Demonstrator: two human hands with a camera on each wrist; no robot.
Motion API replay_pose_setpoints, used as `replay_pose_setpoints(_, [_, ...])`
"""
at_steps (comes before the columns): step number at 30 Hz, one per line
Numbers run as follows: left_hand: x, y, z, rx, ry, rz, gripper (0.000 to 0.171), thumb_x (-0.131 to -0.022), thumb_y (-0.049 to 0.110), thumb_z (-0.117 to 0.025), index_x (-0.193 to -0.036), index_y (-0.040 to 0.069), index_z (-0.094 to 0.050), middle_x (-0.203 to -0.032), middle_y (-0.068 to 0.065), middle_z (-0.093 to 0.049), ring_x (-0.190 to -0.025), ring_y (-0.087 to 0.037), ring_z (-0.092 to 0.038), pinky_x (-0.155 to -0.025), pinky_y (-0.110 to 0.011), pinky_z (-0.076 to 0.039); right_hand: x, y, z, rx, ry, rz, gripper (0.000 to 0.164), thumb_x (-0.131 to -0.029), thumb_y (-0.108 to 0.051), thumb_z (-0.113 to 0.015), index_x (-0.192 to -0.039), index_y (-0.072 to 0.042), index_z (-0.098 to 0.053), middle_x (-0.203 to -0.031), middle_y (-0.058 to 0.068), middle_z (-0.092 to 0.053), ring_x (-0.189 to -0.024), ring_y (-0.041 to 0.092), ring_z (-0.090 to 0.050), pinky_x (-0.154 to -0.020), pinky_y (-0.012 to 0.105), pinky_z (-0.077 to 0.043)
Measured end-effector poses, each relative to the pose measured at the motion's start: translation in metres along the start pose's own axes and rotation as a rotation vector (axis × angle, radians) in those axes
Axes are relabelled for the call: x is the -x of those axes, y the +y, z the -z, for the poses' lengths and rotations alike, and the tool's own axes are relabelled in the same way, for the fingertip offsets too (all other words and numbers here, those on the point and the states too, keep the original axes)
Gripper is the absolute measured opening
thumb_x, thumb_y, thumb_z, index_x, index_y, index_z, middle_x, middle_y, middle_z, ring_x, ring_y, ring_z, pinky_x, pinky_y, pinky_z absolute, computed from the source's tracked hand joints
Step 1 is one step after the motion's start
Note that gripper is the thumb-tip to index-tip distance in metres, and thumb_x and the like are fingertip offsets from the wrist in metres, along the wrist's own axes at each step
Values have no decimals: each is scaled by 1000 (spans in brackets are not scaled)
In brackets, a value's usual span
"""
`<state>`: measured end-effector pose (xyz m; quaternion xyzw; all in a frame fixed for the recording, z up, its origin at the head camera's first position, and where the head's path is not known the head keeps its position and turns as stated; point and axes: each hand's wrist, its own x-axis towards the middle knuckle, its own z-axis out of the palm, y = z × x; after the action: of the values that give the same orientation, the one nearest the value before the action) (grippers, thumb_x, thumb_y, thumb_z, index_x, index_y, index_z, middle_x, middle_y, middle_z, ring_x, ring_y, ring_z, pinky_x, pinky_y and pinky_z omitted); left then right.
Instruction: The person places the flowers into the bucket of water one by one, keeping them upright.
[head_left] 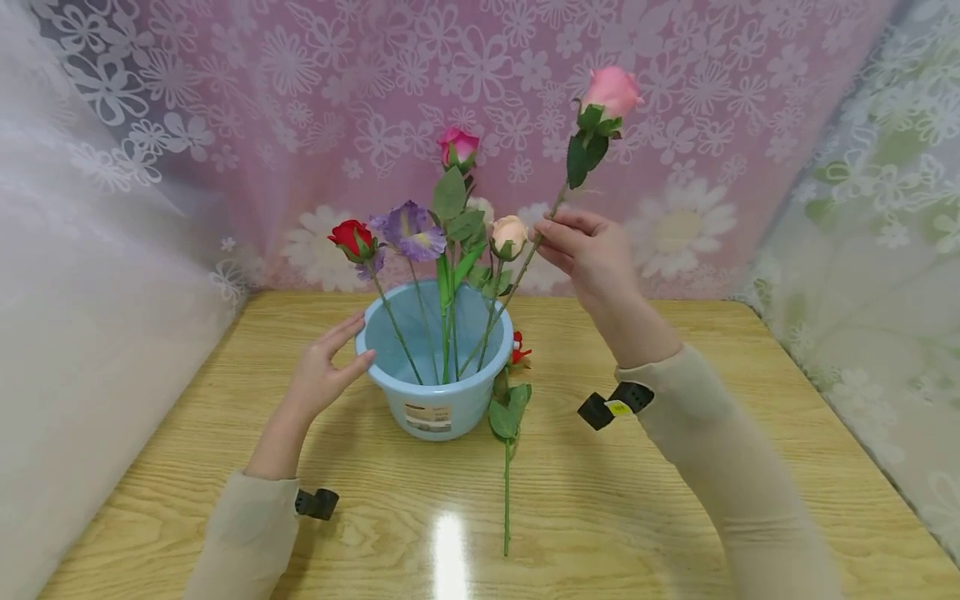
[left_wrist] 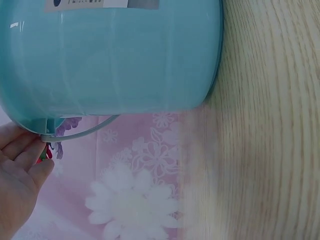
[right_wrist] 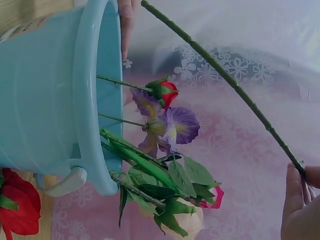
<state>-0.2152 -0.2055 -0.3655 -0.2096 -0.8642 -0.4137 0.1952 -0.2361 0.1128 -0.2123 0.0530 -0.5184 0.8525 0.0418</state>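
My right hand (head_left: 592, 254) pinches the stem of a pink rose (head_left: 611, 93) between thumb and fingers, its bloom up high. The stem (right_wrist: 225, 75) slants down over the opening of a light blue bucket (head_left: 442, 408); its lower end shows free of the rim in the right wrist view. At the bucket's left rim, my left hand (head_left: 326, 367) rests with extended fingers beside the handle (left_wrist: 82, 134). Standing in the bucket are a red rose (head_left: 352, 240), a purple iris (head_left: 411, 232), a magenta rose (head_left: 457, 147) and a peach rose (head_left: 510, 236), among other stems.
A red flower (right_wrist: 22, 202) lies on the wooden table (head_left: 637, 517) at the bucket's right, its green stem (head_left: 507, 500) pointing toward the front edge. Pink floral curtain (head_left: 337, 108) hangs behind, with pale curtains at both sides.
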Motion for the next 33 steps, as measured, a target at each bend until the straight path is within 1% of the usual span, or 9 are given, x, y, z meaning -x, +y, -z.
replay_pose_setpoints(3, [0,-1,0,-12,-9,1,53,-82,26,-63,-124,-3,-49,-131,-15,-43,-120,-34,-36,-94,-52,-32,-3,6,-3,18,6,31,4,-77,7,-62,-79,4,-62,-76,10,-60,-70,21,-63,-66,28,-52])
replay_pose_setpoints(5, [0,-1,0,-11,-7,-5,53,-82,25,-63,-124,-3,-49,-131,-15,-43,-120,-34,-36,-94,-52,-32,-5,11,-3,64,6,41,6,-77,5,-63,-82,6,-60,-78,10,-60,-71,21,-63,-67,28,-52])
replay_pose_setpoints(11, [0,-2,-1,2,7,-23,52,-82,23,-64,-124,-4,-49,-131,-17,-43,-120,-34,-37,-94,-52,-32,-7,32,-4,239,-14,20,25,-79,2,-63,-99,13,-54,-81,8,-61,-72,18,-63,-71,28,-51])
replay_pose_setpoints(14, [1,-2,-1,3,16,-31,51,-81,23,-64,-123,-3,-50,-130,-17,-43,-119,-34,-38,-94,-52,-32,-5,44,-3,293,-14,-5,27,-80,1,-62,-102,14,-53,-79,7,-61,-72,16,-63,-74,31,-50])
replay_pose_setpoints(17, [1,-2,-2,-1,17,-32,52,-81,23,-64,-123,-3,-50,-131,-16,-43,-120,-34,-38,-94,-52,-32,-3,56,-2,326,-15,-25,23,-80,2,-62,-100,12,-55,-77,5,-61,-72,16,-63,-77,35,-49])
replay_pose_setpoints(19, [1,-2,-2,0,16,-27,52,-81,23,-64,-124,-3,-49,-131,-16,-43,-120,-33,-37,-94,-52,-32,-1,63,-1,353,-25,-26,21,-80,2,-62,-98,11,-56,-76,4,-61,-71,15,-63,-77,35,-49])
replay_pose_setpoints(24, [2,-2,-2,6,16,-24,52,-81,23,-64,-124,-2,-49,-131,-15,-42,-120,-33,-37,-94,-51,-32,4,79,1,436,-60,-14,27,-80,1,-62,-102,14,-55,-76,4,-60,-69,10,-62,-71,29,-51])
replay_pose_setpoints(27, [2,-2,-2,8,20,-26,51,-82,22,-64,-124,-2,-49,-131,-15,-42,-120,-32,-37,-94,-51,-32,7,86,1,507,-77,-11,29,-80,-2,-63,-104,14,-55,-80,7,-61,-71,10,-62,-71,28,-51])
replay_pose_setpoints(33, [2,0,-1,8,11,-18,51,-82,23,-63,-124,-3,-49,-131,-15,-42,-120,-33,-37,-94,-51,-32,14,100,5,692,-122,70,26,-79,-6,-66,-100,9,-60,-89,16,-63,-80,20,-61,-71,29,-51])
